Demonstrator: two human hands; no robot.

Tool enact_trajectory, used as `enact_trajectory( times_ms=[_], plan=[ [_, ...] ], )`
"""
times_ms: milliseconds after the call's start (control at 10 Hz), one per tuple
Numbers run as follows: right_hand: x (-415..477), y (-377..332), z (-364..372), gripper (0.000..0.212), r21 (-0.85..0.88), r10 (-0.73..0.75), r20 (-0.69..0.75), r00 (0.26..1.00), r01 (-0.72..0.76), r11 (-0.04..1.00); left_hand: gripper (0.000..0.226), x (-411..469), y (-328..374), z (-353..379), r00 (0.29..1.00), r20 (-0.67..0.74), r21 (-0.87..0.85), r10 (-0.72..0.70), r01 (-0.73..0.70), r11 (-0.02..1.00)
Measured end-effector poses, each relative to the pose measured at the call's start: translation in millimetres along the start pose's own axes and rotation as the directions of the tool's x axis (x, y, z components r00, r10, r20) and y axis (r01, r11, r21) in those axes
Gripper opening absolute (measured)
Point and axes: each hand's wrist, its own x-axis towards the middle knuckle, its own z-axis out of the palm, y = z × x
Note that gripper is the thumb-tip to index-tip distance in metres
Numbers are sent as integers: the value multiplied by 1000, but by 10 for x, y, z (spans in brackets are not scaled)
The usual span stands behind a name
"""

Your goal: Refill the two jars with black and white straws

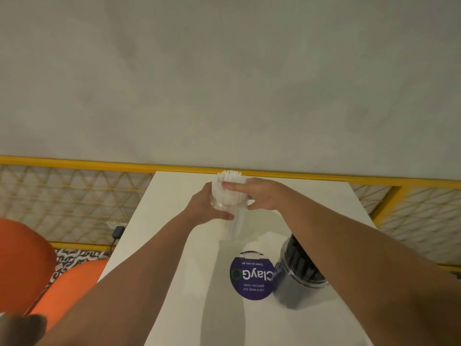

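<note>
Near the desk (154, 283) right edge, jar of black straws (300, 270) standing just beside a round purple sticker (250, 277). Toward the far edge, clear jar (230, 208) packed with white straws (230, 182), tips rising above its rim. Left hand (208, 206) wrapped around the jar's left side, gripping it; right hand (259, 196) closed on its right, fingers across the straws

Black-straw jar (299, 270) near right forearm
</note>
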Motion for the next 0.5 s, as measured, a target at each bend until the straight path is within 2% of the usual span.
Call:
enact_trajectory(
  times_ms=[100,300,400,500],
  plan=[
    [129,17,-19,122,25,43,-4,999,-43,999,94,99,-82,103,999,5,12,-33,33,999],
    [244,62,-93,101,-16,71,-49,996,-72,997,98,220,-182,235,999,-14,-24,-43,43,999],
    [194,77,-247,92,-105,69,-110,991,-81,991,119,220,-198,246,998,-2,-20,-57,57,998],
    [-27,99,-437,81,-262,16,-147,989,-54,964,139,236,-345,245,999,8,91,-52,51,995]
  ],
)
